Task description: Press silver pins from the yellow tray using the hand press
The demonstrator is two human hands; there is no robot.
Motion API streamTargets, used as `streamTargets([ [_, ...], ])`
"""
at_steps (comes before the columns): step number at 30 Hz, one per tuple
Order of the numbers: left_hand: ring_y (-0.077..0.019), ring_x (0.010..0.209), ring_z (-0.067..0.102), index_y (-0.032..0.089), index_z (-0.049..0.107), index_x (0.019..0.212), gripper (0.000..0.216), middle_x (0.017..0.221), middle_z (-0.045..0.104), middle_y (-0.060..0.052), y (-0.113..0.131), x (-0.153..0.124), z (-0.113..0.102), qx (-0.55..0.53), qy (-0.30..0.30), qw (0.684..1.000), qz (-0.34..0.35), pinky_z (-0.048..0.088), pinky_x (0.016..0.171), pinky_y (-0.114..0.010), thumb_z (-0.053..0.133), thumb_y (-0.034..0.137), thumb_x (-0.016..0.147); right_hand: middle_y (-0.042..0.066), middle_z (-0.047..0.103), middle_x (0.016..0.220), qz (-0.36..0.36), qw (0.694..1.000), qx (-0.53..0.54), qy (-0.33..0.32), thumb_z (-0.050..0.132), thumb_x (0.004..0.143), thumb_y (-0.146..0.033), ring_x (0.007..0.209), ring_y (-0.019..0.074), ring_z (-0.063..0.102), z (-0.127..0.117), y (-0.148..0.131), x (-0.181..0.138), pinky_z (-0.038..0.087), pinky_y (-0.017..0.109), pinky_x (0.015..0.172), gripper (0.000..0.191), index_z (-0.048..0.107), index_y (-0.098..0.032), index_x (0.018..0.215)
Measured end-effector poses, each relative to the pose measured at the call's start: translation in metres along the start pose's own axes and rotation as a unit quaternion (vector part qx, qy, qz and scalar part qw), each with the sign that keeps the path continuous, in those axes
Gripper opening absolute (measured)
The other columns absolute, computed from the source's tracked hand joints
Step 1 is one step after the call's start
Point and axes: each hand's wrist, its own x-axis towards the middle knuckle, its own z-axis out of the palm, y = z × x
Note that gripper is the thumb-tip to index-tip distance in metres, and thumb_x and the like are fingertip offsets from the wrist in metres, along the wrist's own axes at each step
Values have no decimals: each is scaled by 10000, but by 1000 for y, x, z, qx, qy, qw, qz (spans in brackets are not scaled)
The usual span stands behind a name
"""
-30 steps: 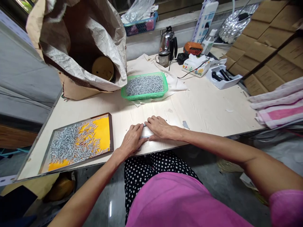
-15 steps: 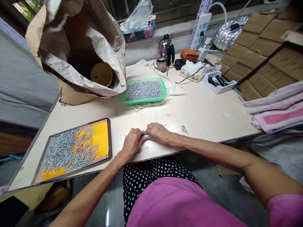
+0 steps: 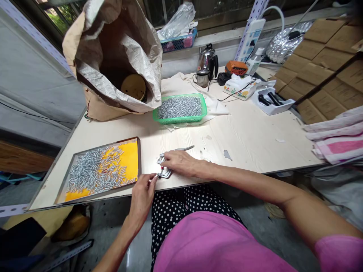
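A small silver metal lever tool lies near the table's front edge, its long thin handle pointing right. A small red part shows in its middle. My right hand lies over the tool, fingers curled down onto it and hiding much of its body. My left hand pinches thumb and forefinger at the tool's near left end; whatever is between those fingertips is too small to make out. Left of the hands, a shallow dark-rimmed tray with a yellow lining holds many short silver metal pins.
A green basket full of similar metal pieces stands further back. Beside it a big open paper sack holds a round tin. A kettle, tissue pack, white tray and cartons stand at the back and right.
My hands, together over the tool before, are now apart. The left has moved nearer and left into a pinch; the tool and its handle show now. The view has shifted left.
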Motion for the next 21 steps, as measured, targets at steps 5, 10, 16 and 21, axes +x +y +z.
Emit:
streamTargets([
  [5,-230,843,681,185,711,980,292,916,685,-83,-2,-10,25,-1,20,1000,5,535,788,-350,470,349,970,95,592,984,-70,996,2,-57,466,1006,-150,843,191,498,20,-13,32,374,318,713,203,658,-133,940],
  [10,-202,750,661,187,681,889,252,833,664,-65,-4,-11,35,20,34,999,9,509,696,-307,460,266,983,76,603,940,-85,995,29,-32,465,1009,-153,795,178,495,34,-2,31,368,305,692,175,625,-136,940],
  [16,-187,728,647,190,641,838,242,809,661,-53,-1,-16,48,9,41,999,-3,499,672,-293,440,178,972,45,638,878,-148,984,20,102,476,1010,-142,789,166,534,51,-8,11,389,309,730,138,591,-155,935],
  [21,-191,772,673,180,679,909,252,853,688,-58,0,-10,36,16,31,999,2,510,703,-296,439,198,984,33,643,827,-129,948,111,270,422,1024,-193,744,151,573,20,1,20,457,282,684,181,584,-185,946],
])
